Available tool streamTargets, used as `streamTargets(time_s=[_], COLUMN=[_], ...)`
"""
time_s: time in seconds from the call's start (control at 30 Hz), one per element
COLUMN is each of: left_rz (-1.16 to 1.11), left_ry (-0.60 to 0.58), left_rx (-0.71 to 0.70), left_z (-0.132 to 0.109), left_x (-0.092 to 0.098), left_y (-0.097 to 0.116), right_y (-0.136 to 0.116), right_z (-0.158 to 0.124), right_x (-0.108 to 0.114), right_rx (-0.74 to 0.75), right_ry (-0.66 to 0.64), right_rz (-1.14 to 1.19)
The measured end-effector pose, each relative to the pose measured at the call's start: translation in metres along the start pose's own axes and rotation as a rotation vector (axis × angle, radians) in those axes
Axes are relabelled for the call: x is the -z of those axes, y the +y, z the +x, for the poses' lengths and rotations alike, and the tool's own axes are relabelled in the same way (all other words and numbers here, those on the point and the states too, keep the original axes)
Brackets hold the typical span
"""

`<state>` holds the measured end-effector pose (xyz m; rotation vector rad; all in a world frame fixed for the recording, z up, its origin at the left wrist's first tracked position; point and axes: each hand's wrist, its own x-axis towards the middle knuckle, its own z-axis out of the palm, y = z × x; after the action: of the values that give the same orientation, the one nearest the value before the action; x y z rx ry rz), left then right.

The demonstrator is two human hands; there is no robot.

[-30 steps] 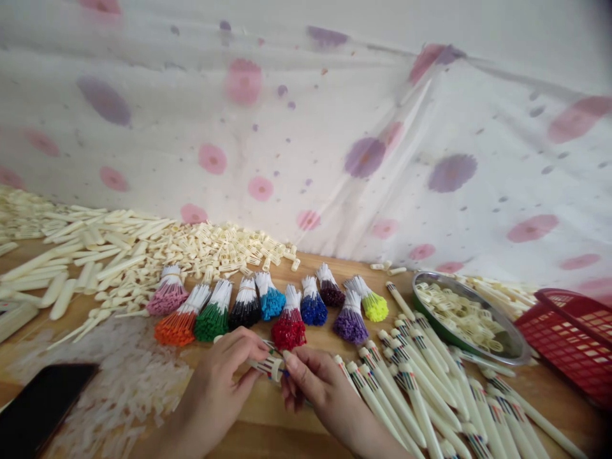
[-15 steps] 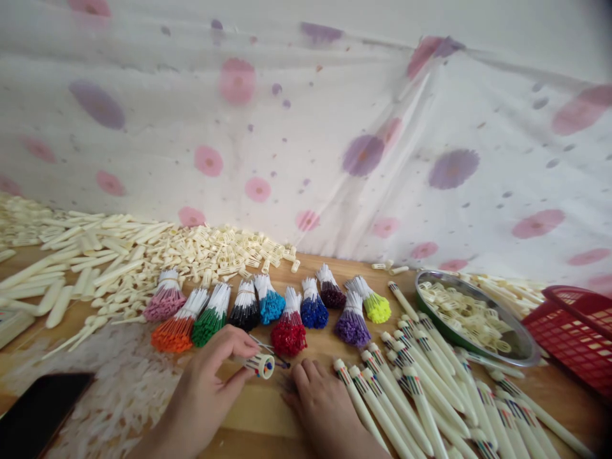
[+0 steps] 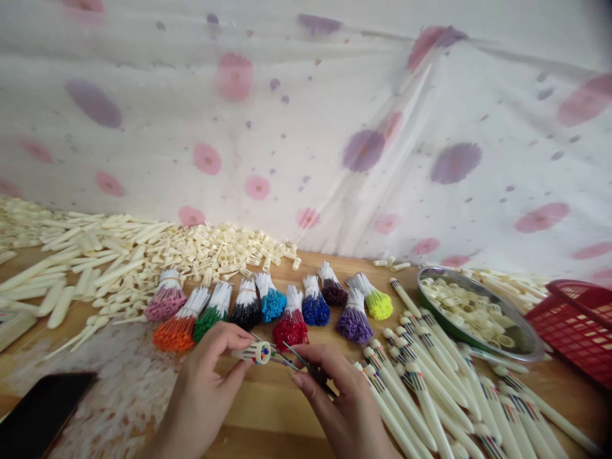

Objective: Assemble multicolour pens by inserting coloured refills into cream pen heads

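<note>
Head view: the slotted cream part (image 3: 250,352) is pinched by the left hand (image 3: 210,376) above the worktop (image 3: 268,411); a tweezers-like tool (image 3: 313,371) is gripped in the curled right hand (image 3: 340,390). Apparently, coloured pieces (image 3: 266,351) are being fitted; next, the tool should be aligned with the part's open end.

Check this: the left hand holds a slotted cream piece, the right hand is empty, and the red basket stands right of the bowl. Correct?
The right hand isn't empty: the head view shows it gripping a tweezer-like tool. The left hand does hold a slotted cream piece, and the red basket stands right of the bowl.
</note>
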<state>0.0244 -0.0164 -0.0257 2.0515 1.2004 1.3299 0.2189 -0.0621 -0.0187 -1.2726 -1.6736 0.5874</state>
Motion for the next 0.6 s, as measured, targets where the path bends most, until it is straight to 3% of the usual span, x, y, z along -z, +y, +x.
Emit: streamTargets(time_s=[0.23, 0.6], left_rz=[0.01, 0.027], left_ry=[-0.01, -0.001], left_rx=[-0.05, -0.089], left_z=[0.001, 0.001], left_x=[-0.002, 0.0], left_y=[0.004, 0.01], right_y=[-0.007, -0.01], right_z=[0.004, 0.005], right_x=[-0.004, -0.006], right_rx=[0.112, 0.131], right_ry=[0.035, 0.052], right_rz=[-0.07, -0.077])
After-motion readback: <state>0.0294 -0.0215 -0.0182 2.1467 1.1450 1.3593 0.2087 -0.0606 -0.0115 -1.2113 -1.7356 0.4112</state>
